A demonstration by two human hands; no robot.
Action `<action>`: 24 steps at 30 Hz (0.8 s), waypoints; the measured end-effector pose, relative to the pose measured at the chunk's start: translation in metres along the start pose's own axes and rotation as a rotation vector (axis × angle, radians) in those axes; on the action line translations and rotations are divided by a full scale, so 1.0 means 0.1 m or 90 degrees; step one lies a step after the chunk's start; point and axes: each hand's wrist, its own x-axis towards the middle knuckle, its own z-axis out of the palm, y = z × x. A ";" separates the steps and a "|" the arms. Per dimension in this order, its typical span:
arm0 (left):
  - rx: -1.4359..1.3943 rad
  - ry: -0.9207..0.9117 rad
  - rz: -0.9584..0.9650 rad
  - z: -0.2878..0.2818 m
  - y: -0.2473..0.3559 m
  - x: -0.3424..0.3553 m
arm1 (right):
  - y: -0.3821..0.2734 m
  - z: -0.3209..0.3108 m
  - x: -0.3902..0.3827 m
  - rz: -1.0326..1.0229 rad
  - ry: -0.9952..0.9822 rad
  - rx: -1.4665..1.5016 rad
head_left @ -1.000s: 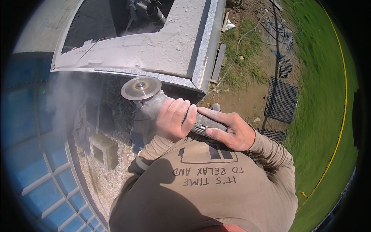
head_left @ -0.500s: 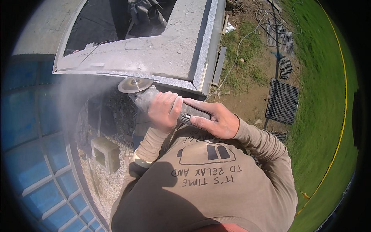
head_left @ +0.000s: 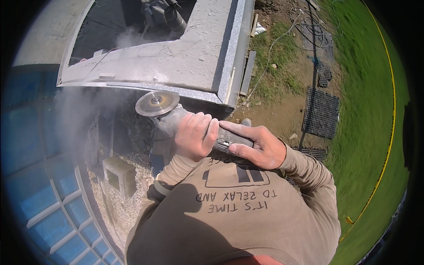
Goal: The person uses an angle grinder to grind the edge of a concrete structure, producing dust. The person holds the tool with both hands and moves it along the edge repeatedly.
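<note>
While the left hand [head_left: 194, 138] is wrapping the front of the grinder [head_left: 171, 121] and the right hand [head_left: 265, 148] is clasping its rear, the grinder is slanting away leftward, its disc [head_left: 157, 104] lying nearer the left hand, just beside the concrete ledge [head_left: 181, 66].

Outdoor building site: concrete block [head_left: 126, 177], gravel [head_left: 108, 210]
</note>
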 end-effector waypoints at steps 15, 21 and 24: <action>0.024 0.017 -0.002 0.01 0.01 0.02 | -0.01 0.01 0.01 -0.040 0.016 -0.001; 0.017 0.014 0.000 0.04 -0.17 -0.03 | -0.01 0.03 0.19 -0.002 -0.009 0.022; 0.008 0.014 -0.004 0.07 -0.25 -0.06 | 0.02 0.03 0.26 -0.012 -0.007 -0.002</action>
